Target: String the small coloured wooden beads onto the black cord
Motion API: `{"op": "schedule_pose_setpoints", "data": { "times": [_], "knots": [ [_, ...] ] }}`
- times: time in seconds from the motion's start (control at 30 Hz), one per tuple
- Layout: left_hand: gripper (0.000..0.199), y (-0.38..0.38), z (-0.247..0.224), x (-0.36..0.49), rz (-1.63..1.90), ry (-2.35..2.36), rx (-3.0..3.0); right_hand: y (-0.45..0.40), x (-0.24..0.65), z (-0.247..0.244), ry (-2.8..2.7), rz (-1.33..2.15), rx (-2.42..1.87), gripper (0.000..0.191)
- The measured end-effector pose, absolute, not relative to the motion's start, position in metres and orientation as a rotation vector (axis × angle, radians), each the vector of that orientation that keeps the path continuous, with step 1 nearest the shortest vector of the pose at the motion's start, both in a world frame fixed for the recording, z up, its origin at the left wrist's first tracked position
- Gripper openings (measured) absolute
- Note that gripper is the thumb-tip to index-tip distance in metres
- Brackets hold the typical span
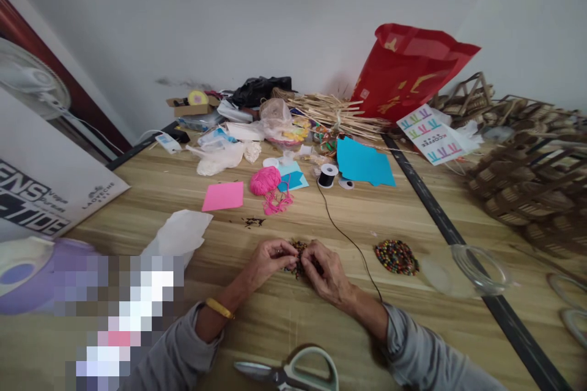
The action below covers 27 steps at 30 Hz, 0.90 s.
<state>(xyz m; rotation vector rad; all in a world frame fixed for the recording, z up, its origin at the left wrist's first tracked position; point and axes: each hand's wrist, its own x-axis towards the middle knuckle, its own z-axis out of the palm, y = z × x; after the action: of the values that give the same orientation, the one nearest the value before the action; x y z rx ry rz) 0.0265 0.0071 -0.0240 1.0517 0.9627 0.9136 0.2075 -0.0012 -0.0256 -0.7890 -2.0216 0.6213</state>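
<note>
My left hand and my right hand meet over a clump of small dark, multi-coloured strung beads on the wooden table. The fingers of both hands are pinched together at the beads, the tips nearly touching. What exactly lies between the fingertips is too small to make out. To the right rests a coiled string of multi-coloured beads, untouched. A black cord runs from a spool of black cord down toward my right forearm. Scissors with pale handles lie between my forearms near the front edge.
Ahead are a pink yarn ball, pink paper and blue sheets. Bags and straw sticks line the back, with a red bag. Woven baskets stack at right, near a clear tubing coil. A white box stands left.
</note>
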Motion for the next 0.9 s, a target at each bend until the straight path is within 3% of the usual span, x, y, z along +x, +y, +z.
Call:
{"op": "schedule_pose_setpoints", "data": {
  "times": [0.9],
  "knots": [
    [0.03,0.0075,-0.0232,0.0265,0.909,0.976,1.084,-0.001,0.2081,-0.026,-2.014,0.594,-0.788,0.01]
  ]
}}
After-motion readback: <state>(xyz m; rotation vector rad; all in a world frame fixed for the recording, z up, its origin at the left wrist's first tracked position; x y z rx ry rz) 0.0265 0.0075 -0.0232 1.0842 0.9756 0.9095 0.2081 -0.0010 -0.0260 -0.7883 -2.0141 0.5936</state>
